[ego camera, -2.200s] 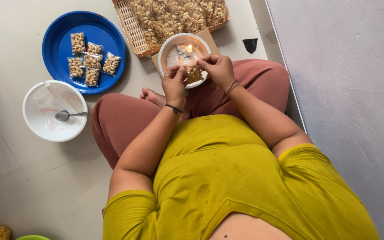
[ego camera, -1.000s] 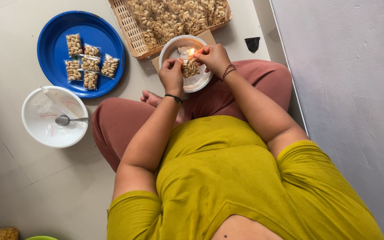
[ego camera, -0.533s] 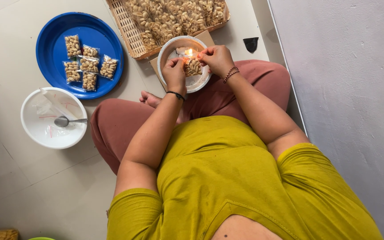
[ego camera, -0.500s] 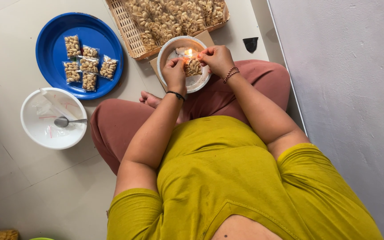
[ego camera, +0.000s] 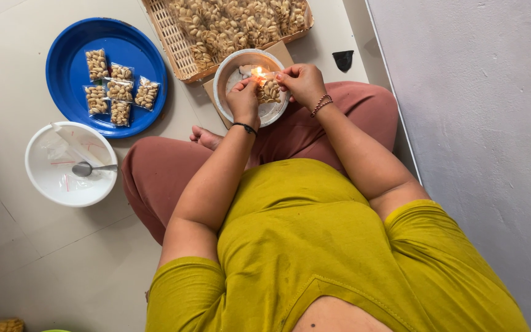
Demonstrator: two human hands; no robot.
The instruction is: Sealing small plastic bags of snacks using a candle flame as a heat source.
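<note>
One head-worn view — looking steeply down over the torso at lap and floor (ego camera: 44, 258), fairly near.

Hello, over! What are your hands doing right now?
Left hand and right hand both pinch a small packet of nuts. Packet edge at a small flame over the white bowl. Nothing in the way.

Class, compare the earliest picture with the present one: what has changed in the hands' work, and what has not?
Both hands, left hand and right hand, lifted the small packet of nuts slightly toward the flame, now visible at its edge. Both kept their hold. The blue plate, basket and white bowl stayed put.
</note>
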